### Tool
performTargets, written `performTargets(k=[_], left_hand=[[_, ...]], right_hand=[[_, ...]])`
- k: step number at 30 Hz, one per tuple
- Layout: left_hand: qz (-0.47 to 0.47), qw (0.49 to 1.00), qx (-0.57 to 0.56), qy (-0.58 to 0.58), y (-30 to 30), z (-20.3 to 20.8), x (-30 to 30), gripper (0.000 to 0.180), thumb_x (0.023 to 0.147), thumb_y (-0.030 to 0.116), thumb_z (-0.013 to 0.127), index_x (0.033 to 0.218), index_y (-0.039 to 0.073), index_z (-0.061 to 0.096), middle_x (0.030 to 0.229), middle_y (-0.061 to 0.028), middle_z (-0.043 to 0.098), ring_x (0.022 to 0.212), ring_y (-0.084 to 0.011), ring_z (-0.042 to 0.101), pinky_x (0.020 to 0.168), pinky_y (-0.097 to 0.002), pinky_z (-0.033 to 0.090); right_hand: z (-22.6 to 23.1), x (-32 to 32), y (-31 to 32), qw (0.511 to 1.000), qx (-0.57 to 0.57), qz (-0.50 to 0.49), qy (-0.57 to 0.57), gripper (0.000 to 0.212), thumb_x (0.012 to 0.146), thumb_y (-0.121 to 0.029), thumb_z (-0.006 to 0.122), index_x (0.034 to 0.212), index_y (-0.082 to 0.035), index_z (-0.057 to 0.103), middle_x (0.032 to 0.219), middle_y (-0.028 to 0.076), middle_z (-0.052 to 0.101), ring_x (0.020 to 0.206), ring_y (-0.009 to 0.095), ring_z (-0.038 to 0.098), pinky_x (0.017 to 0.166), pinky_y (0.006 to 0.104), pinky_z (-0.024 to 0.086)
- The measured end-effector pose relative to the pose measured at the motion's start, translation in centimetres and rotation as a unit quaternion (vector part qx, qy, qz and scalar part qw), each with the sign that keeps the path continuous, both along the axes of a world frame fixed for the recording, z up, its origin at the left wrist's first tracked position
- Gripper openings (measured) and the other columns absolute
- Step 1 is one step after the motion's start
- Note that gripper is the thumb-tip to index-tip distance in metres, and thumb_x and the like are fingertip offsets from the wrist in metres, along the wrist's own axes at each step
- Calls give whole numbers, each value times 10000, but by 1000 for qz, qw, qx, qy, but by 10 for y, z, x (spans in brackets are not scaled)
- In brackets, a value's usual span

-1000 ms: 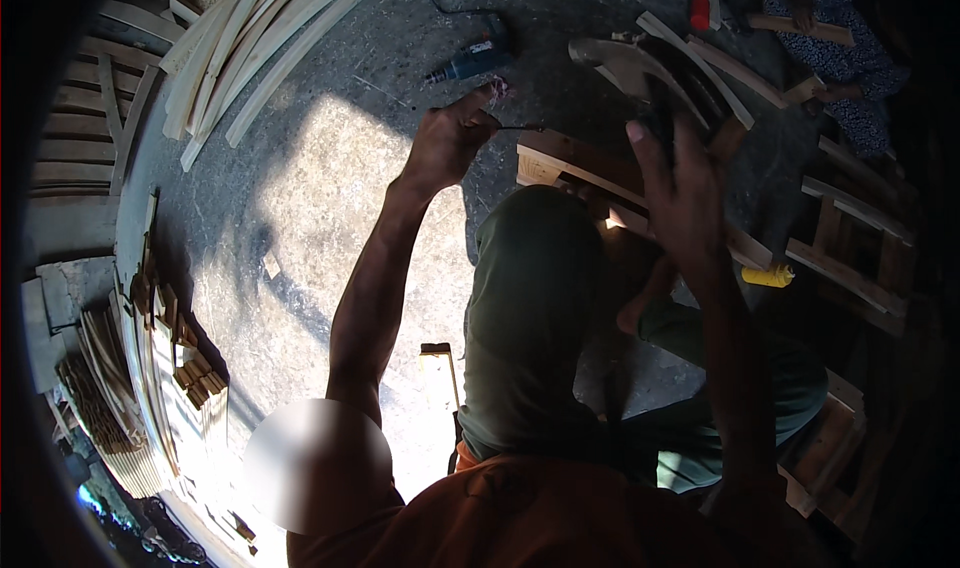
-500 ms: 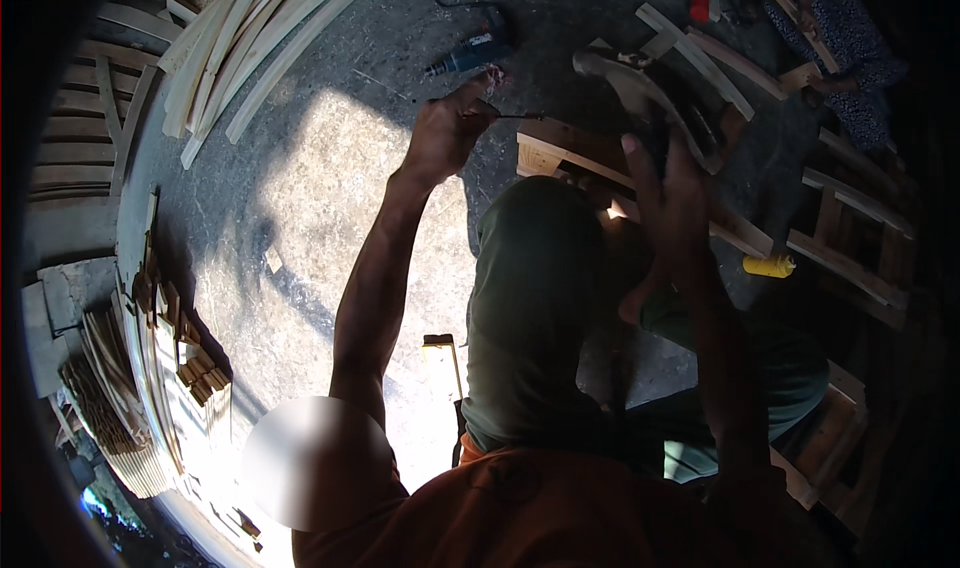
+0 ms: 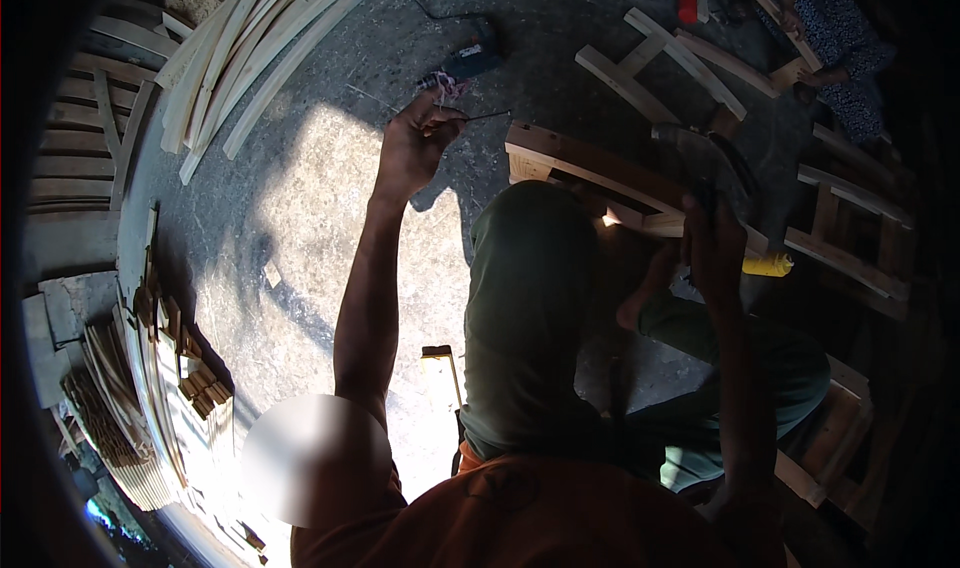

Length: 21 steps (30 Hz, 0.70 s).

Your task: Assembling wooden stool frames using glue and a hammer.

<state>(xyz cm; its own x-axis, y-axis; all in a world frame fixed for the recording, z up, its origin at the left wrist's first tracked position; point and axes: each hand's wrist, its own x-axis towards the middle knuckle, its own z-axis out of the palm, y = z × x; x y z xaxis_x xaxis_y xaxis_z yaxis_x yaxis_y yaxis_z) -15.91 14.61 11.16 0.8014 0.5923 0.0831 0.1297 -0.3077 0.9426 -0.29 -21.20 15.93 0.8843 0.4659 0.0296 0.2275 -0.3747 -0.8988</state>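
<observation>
My left hand [image 3: 412, 151] is raised over the floor, fingers pinched on a thin dark nail [image 3: 488, 117] that points right toward a wooden frame [image 3: 590, 163]. Just beyond those fingers lies a small crumpled pink-and-white plastic bag [image 3: 445, 86], beside a blue power drill [image 3: 472, 60]. My right hand [image 3: 716, 243] is closed round the dark handle of a hammer [image 3: 695, 150], whose head is dim and blurred above the frame's right part. The wooden frame rests in front of my bent knee, partly hidden by my leg and right hand.
Long pale wood strips [image 3: 270, 43] lie at the far left. Joined wooden pieces [image 3: 680, 58] stand at the far right, near another person's hands [image 3: 815, 76] holding a slat. A yellow bottle [image 3: 768, 265] lies right of my right hand. Stacked wood offcuts [image 3: 200, 383] sit at left.
My left hand has moved left and slightly nearer with the nail. My right hand has come down and right, and the hammer head has swung right and nearer, away from the far floor.
</observation>
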Motion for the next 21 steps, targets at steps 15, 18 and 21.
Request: performTargets(k=[15,18,21], left_hand=[[-119,982,145,15,-25,118,67,291,938,14,635,1229,19,621,1006,-69,718,943,-139,653,885,-304,516],[-146,967,207,14,-49,150,87,293,933,33,621,1226,26,631,983,-84,723,919,-142,671,845,-312,521],[-170,959,226,-14,-87,153,108,300,904,30,609,1200,56,654,957,-122,733,900,-208,713,798,-350,531]], right_hand=[[22,-9,-105,981,-179,31,-63,338,952,-264,668,1118,22,603,696,112,636,575,159,621,534,335,476],[52,-7,-149,960,-204,9,-190,348,938,-271,688,1094,30,611,701,141,629,601,197,647,558,363,482],[92,-4,-199,946,-215,-80,-227,358,933,-244,700,1141,36,617,776,163,652,662,195,646,621,366,494]])
